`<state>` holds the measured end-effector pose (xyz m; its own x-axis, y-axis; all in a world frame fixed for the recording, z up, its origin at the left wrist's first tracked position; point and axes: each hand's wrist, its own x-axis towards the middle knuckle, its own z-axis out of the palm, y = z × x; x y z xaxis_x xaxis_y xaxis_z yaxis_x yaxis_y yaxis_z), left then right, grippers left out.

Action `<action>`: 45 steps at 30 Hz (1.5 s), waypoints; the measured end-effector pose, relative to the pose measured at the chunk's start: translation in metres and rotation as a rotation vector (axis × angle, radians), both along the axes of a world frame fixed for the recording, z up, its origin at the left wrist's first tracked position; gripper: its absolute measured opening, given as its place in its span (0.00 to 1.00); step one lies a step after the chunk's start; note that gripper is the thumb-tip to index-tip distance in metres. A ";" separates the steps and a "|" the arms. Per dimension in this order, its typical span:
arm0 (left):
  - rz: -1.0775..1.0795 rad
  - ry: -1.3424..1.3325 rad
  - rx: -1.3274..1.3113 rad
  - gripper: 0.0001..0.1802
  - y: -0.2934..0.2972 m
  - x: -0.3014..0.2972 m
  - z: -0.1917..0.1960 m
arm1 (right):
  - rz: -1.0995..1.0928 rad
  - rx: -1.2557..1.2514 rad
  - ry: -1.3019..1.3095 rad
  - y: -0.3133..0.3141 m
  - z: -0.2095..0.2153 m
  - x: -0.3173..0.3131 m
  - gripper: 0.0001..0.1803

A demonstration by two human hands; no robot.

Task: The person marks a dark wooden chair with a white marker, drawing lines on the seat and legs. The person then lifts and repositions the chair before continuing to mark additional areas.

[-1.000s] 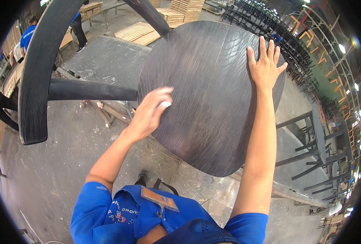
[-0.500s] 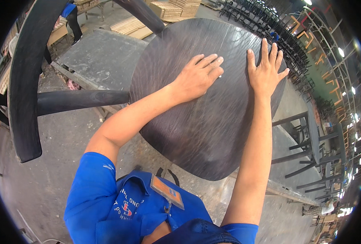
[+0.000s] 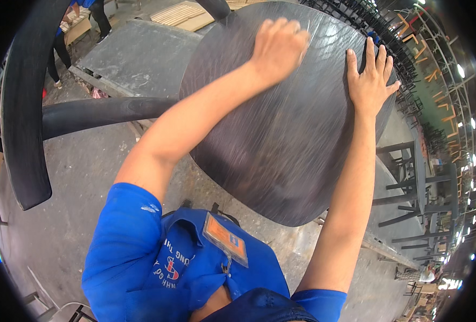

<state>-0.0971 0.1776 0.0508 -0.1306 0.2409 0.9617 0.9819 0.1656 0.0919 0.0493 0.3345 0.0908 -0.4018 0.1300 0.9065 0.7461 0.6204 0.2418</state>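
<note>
A dark, wood-grained chair seat [image 3: 273, 155] lies in front of me, its surface covered in fine pale streaks. On its far part my left hand [image 3: 280, 48] is closed, fingers curled and somewhat blurred; what they hold, if anything, cannot be made out. My right hand [image 3: 371, 86] lies flat with fingers spread near the seat's right edge. Nothing is held in it. Toward the left, a dark post [image 3: 103, 115] joins the seat to the curved chair back [image 3: 27, 107].
Behind the seat stands a grey-topped table [image 3: 136, 56], with stacked light wood slats [image 3: 181, 16] beyond. Dark chairs [image 3: 409, 188] stand at the right, and more crowd the far right. People [image 3: 98, 19] are at the upper left.
My left hand has moved away from me across the seat, its fingers now more curled. The right hand stays flat on the seat. The view has shifted slightly.
</note>
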 end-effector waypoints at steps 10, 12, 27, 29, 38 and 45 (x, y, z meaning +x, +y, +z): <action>-0.700 -0.195 -0.874 0.09 -0.182 0.080 -0.086 | 0.031 -0.019 0.002 0.019 0.000 -0.005 0.34; -0.964 -0.467 -0.798 0.10 -0.193 0.072 -0.084 | 0.030 -0.024 -0.006 0.023 0.000 -0.006 0.35; -0.417 0.145 -0.286 0.12 -0.046 0.011 -0.068 | -0.038 -0.129 -0.057 0.021 0.006 -0.009 0.34; -0.413 0.145 -0.300 0.12 -0.059 0.009 -0.078 | -0.035 -0.140 -0.060 0.025 0.006 -0.008 0.35; -0.496 -1.241 0.691 0.24 -0.211 0.019 -0.150 | -0.102 -0.187 -0.088 0.060 0.000 -0.019 0.36; -0.771 -1.056 1.059 0.19 -0.211 -0.051 -0.078 | -0.087 -0.187 -0.066 0.041 -0.014 -0.021 0.39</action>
<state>-0.1485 -0.0336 -0.0270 -0.9471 -0.0985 0.3054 0.2386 -0.8524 0.4652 0.0282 0.3756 0.0765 -0.4397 0.3304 0.8352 0.7850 0.5932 0.1786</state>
